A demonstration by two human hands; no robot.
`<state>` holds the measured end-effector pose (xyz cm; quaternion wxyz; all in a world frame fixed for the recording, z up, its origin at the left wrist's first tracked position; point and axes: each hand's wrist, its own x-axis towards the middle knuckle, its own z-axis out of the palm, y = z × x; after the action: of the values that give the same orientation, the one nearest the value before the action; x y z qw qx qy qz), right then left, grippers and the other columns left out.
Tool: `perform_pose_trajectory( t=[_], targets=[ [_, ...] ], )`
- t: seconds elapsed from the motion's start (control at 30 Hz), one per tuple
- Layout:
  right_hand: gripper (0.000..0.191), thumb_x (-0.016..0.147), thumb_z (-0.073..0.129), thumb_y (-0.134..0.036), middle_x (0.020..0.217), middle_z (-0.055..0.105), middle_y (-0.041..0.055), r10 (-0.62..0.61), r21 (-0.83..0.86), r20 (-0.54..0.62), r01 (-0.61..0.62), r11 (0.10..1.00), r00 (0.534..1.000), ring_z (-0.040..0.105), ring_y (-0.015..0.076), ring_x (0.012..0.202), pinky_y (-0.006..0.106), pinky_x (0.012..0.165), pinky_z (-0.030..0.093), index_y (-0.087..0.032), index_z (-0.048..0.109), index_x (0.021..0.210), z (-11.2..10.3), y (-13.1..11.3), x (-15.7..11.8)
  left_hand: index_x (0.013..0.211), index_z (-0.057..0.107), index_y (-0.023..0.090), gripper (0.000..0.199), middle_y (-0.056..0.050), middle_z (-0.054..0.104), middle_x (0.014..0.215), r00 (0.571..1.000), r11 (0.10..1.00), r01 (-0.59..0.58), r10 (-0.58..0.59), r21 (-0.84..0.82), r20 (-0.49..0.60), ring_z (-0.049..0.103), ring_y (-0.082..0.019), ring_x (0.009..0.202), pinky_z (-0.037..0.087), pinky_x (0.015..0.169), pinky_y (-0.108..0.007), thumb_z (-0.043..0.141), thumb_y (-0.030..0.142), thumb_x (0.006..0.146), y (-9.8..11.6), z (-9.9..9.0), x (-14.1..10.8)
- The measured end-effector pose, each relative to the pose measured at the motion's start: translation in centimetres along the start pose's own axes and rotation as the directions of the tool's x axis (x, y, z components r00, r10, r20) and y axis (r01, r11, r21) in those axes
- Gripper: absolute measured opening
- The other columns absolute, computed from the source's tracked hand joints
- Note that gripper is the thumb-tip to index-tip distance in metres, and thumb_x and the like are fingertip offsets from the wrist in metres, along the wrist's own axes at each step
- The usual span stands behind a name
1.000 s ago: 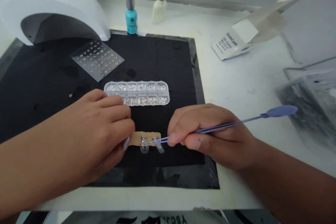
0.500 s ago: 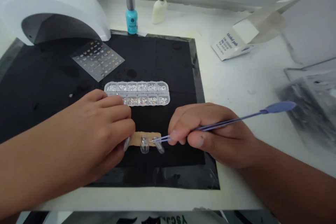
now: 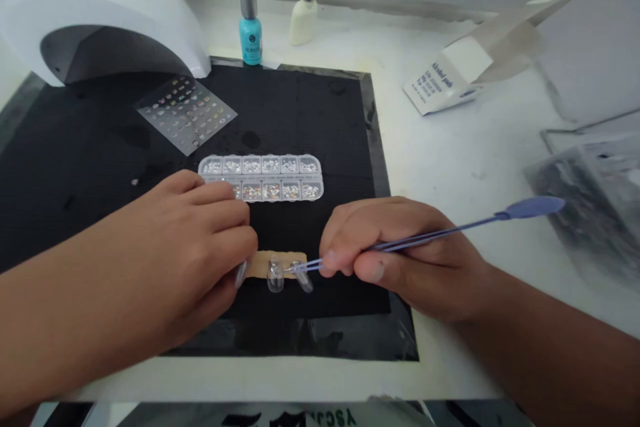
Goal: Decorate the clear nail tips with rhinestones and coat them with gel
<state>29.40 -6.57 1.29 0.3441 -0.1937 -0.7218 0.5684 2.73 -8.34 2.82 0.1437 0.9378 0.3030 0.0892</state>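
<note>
My right hand (image 3: 405, 247) pinches purple tweezers (image 3: 453, 231), whose tips point left. Those tips are at a clear false nail (image 3: 275, 277) on a short tan strip (image 3: 260, 265); whether they touch it I cannot make out. Another clear false nail (image 3: 305, 281) slants under the tweezer arms at the strip's right end. My left hand (image 3: 200, 240) is closed at the strip's left end, with its fingertips mostly hidden. Beside those fingers shows the edge of a further clear nail (image 3: 241, 273). Just behind lies a clear case of small rhinestones (image 3: 271, 178), partly covered by my left hand.
A black mat (image 3: 330, 127) lies beneath the work. On it rest a sticker sheet (image 3: 187, 113) and the front of a white nail lamp (image 3: 165, 7). Farther back stand a turquoise polish bottle (image 3: 251, 40) and a cream bottle (image 3: 304, 21). An alcohol pads box (image 3: 445, 83) sits right.
My right thumb has shifted very slightly left along the tweezers, whose outer end has risen or turned a touch. My left hand, the strip and the case look unmoved.
</note>
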Motion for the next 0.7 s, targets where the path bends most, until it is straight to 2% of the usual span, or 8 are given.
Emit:
perform_pose_trajectory(
  t=[0.27, 0.57, 0.7],
  targets=[
    [0.020, 0.101, 0.066, -0.030, 0.083, 0.074, 0.0044, 0.047, 0.154, -0.054, -0.039, 0.987, 0.997, 0.067, 0.0085, 0.075, 0.017, 0.068, 0.055, -0.013, 0.076, 0.096, 0.1, 0.2, -0.2, 0.074, 0.057, 0.021, 0.021, -0.001, 0.059, 0.075, 1.000, 0.999, -0.022, 0.022, 0.031, -0.007, 0.052, -0.022, 0.072, 0.030, 0.069, -0.041, 0.051, 0.020, 0.095, 0.2, -0.2, 0.2],
    [0.019, 0.100, 0.068, -0.033, 0.083, 0.072, 0.0034, 0.098, 0.302, -0.086, -0.067, 0.951, 0.991, 0.063, 0.0092, 0.068, 0.020, 0.061, 0.052, -0.016, 0.077, 0.098, -0.1, 0.4, -0.7, 0.072, 0.056, 0.021, 0.019, -0.002, 0.059, 0.073, 0.998, 0.998, -0.055, 0.055, 0.041, -0.004, 0.052, -0.022, 0.069, 0.033, 0.066, -0.041, 0.054, 0.017, 0.091, 0.2, 0.1, -0.1],
    [0.017, 0.099, 0.069, -0.034, 0.081, 0.072, 0.0027, 0.085, 0.382, -0.141, -0.025, 0.924, 0.986, 0.062, 0.0092, 0.063, 0.020, 0.057, 0.050, -0.018, 0.076, 0.098, -0.1, 0.8, -0.8, 0.074, 0.054, 0.022, 0.016, -0.002, 0.059, 0.077, 0.999, 1.000, 0.006, -0.006, 0.017, 0.048, 0.053, -0.023, 0.073, 0.037, 0.068, -0.041, 0.068, 0.024, 0.082, 0.6, -1.7, 2.0]
  ],
)
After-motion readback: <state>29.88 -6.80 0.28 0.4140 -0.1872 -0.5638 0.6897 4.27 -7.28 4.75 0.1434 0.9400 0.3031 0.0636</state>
